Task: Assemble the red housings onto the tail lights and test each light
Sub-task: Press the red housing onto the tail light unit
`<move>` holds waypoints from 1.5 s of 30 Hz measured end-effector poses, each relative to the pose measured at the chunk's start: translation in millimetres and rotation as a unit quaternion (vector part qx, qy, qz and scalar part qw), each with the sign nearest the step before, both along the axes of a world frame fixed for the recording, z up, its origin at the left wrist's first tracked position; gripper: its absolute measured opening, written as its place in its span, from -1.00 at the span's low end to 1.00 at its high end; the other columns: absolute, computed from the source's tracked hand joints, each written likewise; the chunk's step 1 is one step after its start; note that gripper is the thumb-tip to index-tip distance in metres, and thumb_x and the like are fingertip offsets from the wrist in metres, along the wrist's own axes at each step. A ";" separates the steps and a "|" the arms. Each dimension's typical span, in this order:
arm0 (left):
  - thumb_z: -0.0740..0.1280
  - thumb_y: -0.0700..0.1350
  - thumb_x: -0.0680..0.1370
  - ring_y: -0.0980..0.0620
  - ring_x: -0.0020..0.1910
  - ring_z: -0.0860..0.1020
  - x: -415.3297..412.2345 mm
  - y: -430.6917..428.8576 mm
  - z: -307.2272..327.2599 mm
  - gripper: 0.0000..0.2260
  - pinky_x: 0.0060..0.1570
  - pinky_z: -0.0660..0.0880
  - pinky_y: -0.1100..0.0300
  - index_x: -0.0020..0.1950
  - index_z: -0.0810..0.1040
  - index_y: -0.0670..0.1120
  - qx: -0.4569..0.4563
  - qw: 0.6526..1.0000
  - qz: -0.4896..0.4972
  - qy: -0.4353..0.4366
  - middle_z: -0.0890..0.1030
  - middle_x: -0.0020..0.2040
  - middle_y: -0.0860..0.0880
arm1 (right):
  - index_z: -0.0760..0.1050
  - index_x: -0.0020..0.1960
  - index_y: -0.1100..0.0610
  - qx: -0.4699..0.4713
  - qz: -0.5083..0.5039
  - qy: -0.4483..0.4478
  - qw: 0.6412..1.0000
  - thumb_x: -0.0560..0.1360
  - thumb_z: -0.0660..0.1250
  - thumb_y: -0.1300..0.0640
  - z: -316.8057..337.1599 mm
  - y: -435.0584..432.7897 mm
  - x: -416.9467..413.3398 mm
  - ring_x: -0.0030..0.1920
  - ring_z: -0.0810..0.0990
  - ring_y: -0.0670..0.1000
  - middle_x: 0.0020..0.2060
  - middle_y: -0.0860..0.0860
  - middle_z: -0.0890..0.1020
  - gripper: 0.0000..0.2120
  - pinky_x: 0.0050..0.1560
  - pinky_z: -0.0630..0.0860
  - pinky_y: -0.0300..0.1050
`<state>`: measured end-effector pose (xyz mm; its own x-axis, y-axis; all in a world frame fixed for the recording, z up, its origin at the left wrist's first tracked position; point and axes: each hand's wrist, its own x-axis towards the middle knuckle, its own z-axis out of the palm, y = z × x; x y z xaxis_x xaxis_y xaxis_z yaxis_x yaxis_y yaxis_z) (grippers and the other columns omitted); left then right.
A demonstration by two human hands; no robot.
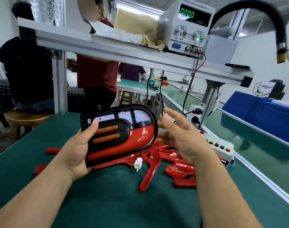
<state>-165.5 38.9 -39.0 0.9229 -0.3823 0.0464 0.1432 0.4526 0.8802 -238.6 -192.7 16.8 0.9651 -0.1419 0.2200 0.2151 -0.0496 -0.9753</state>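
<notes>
While gripping light by one end in left hand only, right hand splayed and empty just beside far end: liable to tip onto housings heaped under right hand, or snag connector dangling beneath.

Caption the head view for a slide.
Left hand holds a tail light above loose red housings; open right hand hovers beside it.
</notes>
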 end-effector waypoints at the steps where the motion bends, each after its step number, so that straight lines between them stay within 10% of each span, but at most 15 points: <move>1: 0.28 0.22 0.41 -0.07 -0.11 0.71 2.1 0.2 -0.7 -0.58 -0.34 0.63 0.08 -0.08 0.75 -0.05 -0.016 1.000 0.005 0.006 0.72 -0.01 -0.14 | 0.48 0.24 0.03 -0.007 -0.066 -0.010 0.998 0.27 0.48 -0.19 9.1 -16.7 -6.1 -0.17 0.69 0.00 -0.04 0.06 0.68 -0.40 -0.19 0.60 -0.15; 6: 0.27 0.26 0.42 0.04 -0.20 0.71 8.4 1.7 -2.6 -0.65 -0.28 0.62 0.10 -0.13 0.75 0.08 -0.056 0.998 0.015 0.018 0.73 -0.01 0.02 | 0.62 -0.08 0.13 -0.228 -0.196 0.078 0.951 0.52 0.39 0.17 9.9 -87.9 -48.2 -0.37 0.60 -0.07 -0.30 0.09 0.67 -0.96 -0.34 0.52 -0.26; 10: 0.22 0.21 0.54 -0.03 -0.16 0.72 1.6 -7.3 -4.6 -0.60 -0.36 0.62 0.07 -0.12 0.76 0.00 -0.039 0.999 -0.004 0.029 0.73 -0.03 -0.08 | 0.64 -0.28 0.03 -0.456 -0.156 0.179 0.858 0.45 0.47 0.15 -26.5 -93.5 -63.7 -0.38 0.53 -0.21 -0.40 -0.11 0.64 -0.87 -0.26 0.45 -0.31; 13: 0.21 0.18 0.57 -0.07 -0.12 0.71 -4.5 -15.4 -6.1 -0.58 -0.34 0.64 0.06 -0.11 0.76 -0.06 -0.019 0.999 -0.006 0.031 0.72 -0.02 -0.16 | 0.67 -0.15 -0.03 -0.565 -0.095 0.177 0.800 0.42 0.41 0.18 -44.5 -79.4 -60.8 -0.25 0.53 -0.30 -0.28 -0.21 0.61 -0.88 -0.20 0.36 -0.49; 18: 0.24 0.12 0.58 -0.11 -0.11 0.71 -10.2 -22.2 -7.9 -0.58 -0.35 0.64 0.05 0.00 0.71 -0.18 0.003 0.999 0.005 0.039 0.70 0.00 -0.22 | 0.56 0.14 -0.03 -0.735 -0.100 0.158 0.652 0.46 0.28 0.10 -67.4 -67.2 -46.8 0.18 0.48 0.06 0.11 0.00 0.55 -0.73 0.17 0.38 -0.16; 20: 0.26 0.11 0.57 -0.13 -0.09 0.71 -10.6 -22.5 -8.3 -0.60 -0.36 0.63 0.02 0.15 0.64 -0.19 0.003 0.999 0.012 0.038 0.70 0.02 -0.21 | 0.55 0.13 -0.04 -0.717 -0.094 0.132 0.678 0.50 0.30 0.06 -65.2 -71.3 -44.6 0.16 0.50 0.05 0.08 -0.05 0.58 -0.79 0.19 0.37 -0.13; 23: 0.30 0.11 0.56 -0.20 -0.10 0.70 -8.9 -21.2 -9.7 -0.63 -0.30 0.63 -0.18 0.26 0.57 -0.07 0.013 0.999 0.023 0.023 0.70 0.01 -0.20 | 0.55 0.07 -0.02 -0.566 -0.136 0.055 0.811 0.55 0.31 0.12 -50.0 -83.9 -41.6 0.00 0.56 -0.03 -0.05 -0.12 0.61 -0.88 0.06 0.45 -0.15; 26: 0.33 0.10 0.56 -0.29 -0.13 0.69 -6.0 -20.5 -11.1 -0.77 -0.11 0.51 -0.46 0.17 0.58 0.07 0.052 0.997 0.045 0.026 0.71 -0.02 -0.21 | 0.52 0.18 -0.01 -0.167 -0.157 -0.007 0.973 0.62 0.22 0.22 -33.5 -76.2 -29.4 -0.11 0.64 0.01 -0.12 -0.01 0.63 -0.78 -0.11 0.58 -0.10; 28: 0.35 0.09 0.54 -0.28 -0.11 0.69 -6.9 -21.2 -12.3 -0.84 -0.11 0.56 -0.39 0.07 0.62 0.11 0.071 0.996 0.039 0.030 0.71 -0.02 -0.19 | 0.46 0.28 0.06 0.130 -0.092 -0.045 0.986 0.62 0.15 0.29 -26.9 -64.7 -17.0 -0.19 0.68 0.09 -0.18 0.07 0.58 -0.70 -0.26 0.62 -0.01; 31: 0.37 0.10 0.50 -0.23 -0.08 0.70 -8.0 -22.5 -14.2 -0.88 -0.15 0.61 -0.24 0.00 0.64 0.14 0.081 0.996 0.020 0.023 0.71 0.00 -0.17 | 0.49 0.24 0.16 0.271 -0.030 -0.062 0.960 0.59 0.14 0.29 -17.6 -47.3 -5.5 -0.29 0.68 0.11 -0.25 0.10 0.59 -0.72 -0.31 0.62 -0.04; 34: 0.36 0.10 0.53 -0.25 -0.11 0.70 -3.1 -18.1 -12.6 -0.83 -0.17 0.59 -0.32 0.08 0.61 0.11 0.074 0.996 0.036 0.018 0.72 -0.03 -0.18 | 0.53 0.17 0.21 0.253 -0.035 -0.019 0.967 0.61 0.13 0.29 -17.3 -38.4 -1.4 -0.44 0.56 0.04 -0.28 0.14 0.62 -0.76 -0.40 0.55 -0.16; 37: 0.38 0.10 0.51 -0.24 -0.20 0.70 6.1 -10.9 -10.0 -0.77 -0.30 0.60 -0.25 0.13 0.57 0.08 0.050 0.994 0.090 0.031 0.72 -0.09 -0.17 | 0.53 0.20 0.22 0.017 0.006 0.074 0.997 0.63 0.13 0.30 -25.9 -50.0 -7.6 -0.48 0.50 -0.02 -0.26 0.12 0.63 -0.75 -0.46 0.45 -0.20; 41: 0.35 0.11 0.53 -0.18 -0.19 0.71 15.3 -4.3 -12.2 -0.71 -0.32 0.61 -0.11 0.20 0.59 0.05 0.015 0.993 0.115 0.032 0.72 -0.07 -0.15 | 0.62 -0.04 0.13 -0.315 0.210 0.203 0.903 0.59 0.27 0.25 -39.1 -54.5 -17.1 -0.45 0.55 -0.08 -0.24 0.06 0.65 -0.85 -0.28 0.49 -0.20; 45: 0.32 0.12 0.56 -0.16 -0.18 0.71 19.5 -3.1 -16.5 -0.76 -0.32 0.61 -0.09 0.10 0.66 0.03 0.016 0.993 0.109 0.031 0.72 -0.06 -0.16 | 0.64 -0.33 0.00 -0.447 0.148 0.222 0.854 0.51 0.37 -0.11 -51.3 -50.4 -10.8 -0.43 0.42 -0.09 -0.43 -0.01 0.54 -0.70 -0.29 0.39 -0.15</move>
<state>-146.0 35.8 -55.5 0.9845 -0.1742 -0.0217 0.0992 0.4505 0.8873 -249.4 -243.2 -34.5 0.9463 0.1560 -0.2833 -0.0332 -0.8246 -0.5647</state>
